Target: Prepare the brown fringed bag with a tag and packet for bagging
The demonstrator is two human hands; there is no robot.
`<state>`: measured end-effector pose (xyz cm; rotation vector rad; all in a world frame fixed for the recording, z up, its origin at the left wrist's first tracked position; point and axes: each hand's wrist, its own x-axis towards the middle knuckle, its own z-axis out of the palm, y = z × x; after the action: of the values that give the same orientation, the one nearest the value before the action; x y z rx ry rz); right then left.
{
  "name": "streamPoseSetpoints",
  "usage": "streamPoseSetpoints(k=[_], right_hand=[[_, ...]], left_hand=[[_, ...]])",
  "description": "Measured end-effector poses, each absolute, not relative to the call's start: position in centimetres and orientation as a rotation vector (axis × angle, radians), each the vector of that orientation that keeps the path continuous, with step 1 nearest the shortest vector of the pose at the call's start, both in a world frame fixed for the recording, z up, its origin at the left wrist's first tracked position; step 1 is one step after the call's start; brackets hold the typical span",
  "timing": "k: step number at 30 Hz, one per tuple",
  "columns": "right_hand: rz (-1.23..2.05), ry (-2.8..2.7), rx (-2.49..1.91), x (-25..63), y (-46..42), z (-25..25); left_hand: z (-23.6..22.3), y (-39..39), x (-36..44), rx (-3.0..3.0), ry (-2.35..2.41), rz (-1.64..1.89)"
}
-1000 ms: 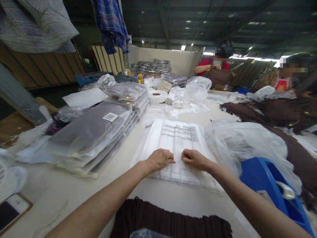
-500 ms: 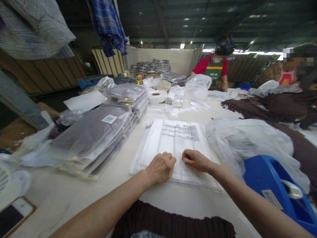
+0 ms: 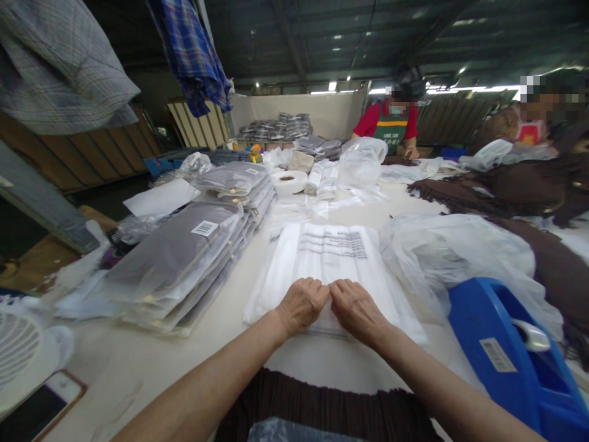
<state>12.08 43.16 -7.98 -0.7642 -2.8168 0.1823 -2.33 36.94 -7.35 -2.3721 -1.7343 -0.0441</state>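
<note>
A stack of flat clear plastic bags [image 3: 331,258] with black printed lines lies on the white table [image 3: 193,362] in front of me. My left hand [image 3: 301,304] and my right hand [image 3: 354,310] rest side by side on the near end of the stack, knuckles touching, fingers curled down and pinching at the top bag's edge. A brown pleated garment [image 3: 322,411] lies at the table's near edge, just below my forearms.
Stacks of bagged grey garments [image 3: 184,258] sit to the left. A blue tape dispenser [image 3: 506,356] and crumpled plastic [image 3: 451,258] are on the right. A phone [image 3: 37,411] and a white fan [image 3: 18,344] lie near left. Two people work at the far side beside brown garments [image 3: 506,190].
My hands have come together on the near edge of the bag stack; a second ago they were slightly apart. The view has shifted a little.
</note>
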Motion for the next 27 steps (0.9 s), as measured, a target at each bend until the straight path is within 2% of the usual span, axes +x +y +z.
streamPoseSetpoints(k=[8, 18, 27], right_hand=[[0.024, -2.735, -0.688, 14.8, 42.1, -8.2], [-0.245, -2.713, -0.819, 11.9, 42.3, -9.4], [-0.334, -2.72, -0.807, 16.9, 43.4, -9.3]], left_hand=[[-8.5, 36.0, -3.4, -2.292, -1.7, -0.129], [-7.8, 36.1, -2.6, -2.327, -1.662, -0.046], [-7.1, 34.2, -6.7, -1.941, -2.11, -0.035]])
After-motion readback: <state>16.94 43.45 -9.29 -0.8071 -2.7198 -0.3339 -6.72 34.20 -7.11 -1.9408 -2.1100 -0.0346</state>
